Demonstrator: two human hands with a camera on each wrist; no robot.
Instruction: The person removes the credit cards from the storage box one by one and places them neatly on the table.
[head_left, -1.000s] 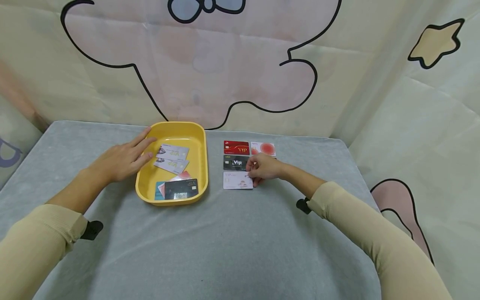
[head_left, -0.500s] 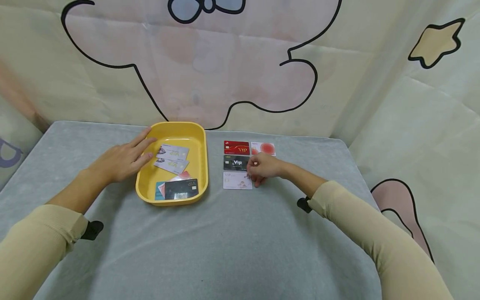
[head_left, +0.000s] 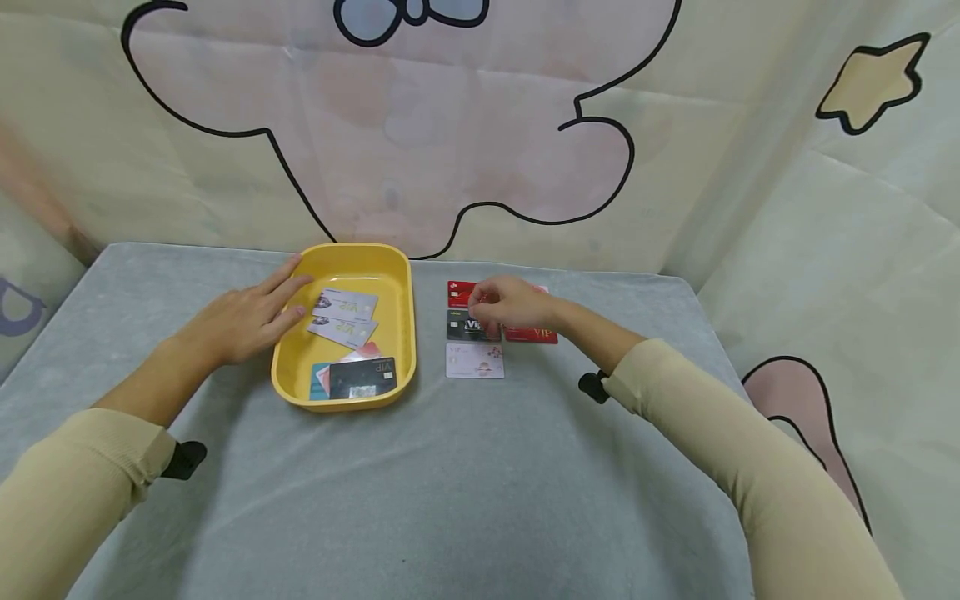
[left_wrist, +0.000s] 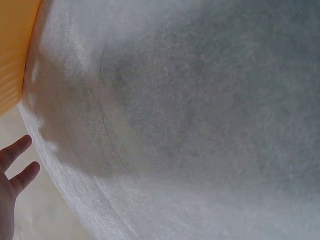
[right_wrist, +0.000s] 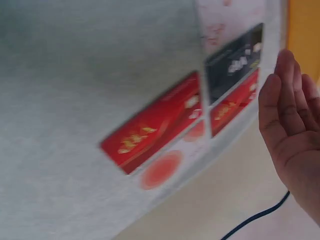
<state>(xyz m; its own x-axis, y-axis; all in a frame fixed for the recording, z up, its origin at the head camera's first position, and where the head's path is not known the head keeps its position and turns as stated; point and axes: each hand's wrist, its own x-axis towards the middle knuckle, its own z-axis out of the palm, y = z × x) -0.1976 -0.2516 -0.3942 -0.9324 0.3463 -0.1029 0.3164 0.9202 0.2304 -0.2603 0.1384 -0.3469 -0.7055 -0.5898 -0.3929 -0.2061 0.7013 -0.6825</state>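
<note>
My left hand (head_left: 250, 319) rests with spread fingers on the left rim of a yellow tray (head_left: 408, 333). My right hand (head_left: 517, 302) hovers over the cards on the table, fingers bent and nothing held; the right wrist view shows its palm bare. Below it lie a red VIP card (head_left: 460, 294), a black Vip card (head_left: 459, 327), another red VIP card (head_left: 532, 335) and a white card (head_left: 476, 362). A white card with a red circle (right_wrist: 162, 169) is mostly hidden by the hand in the head view.
Inside the tray are two pale VIP cards (head_left: 345, 304), a black VIP card (head_left: 363, 378) and partly covered teal (head_left: 318, 383) and pink cards. Grey cloth (head_left: 450, 483) covers the table. A printed curtain (head_left: 480, 150) hangs behind.
My right hand has moved up and left, away from the second row's right side. The red VIP card there has come into sight. My left hand stays put.
</note>
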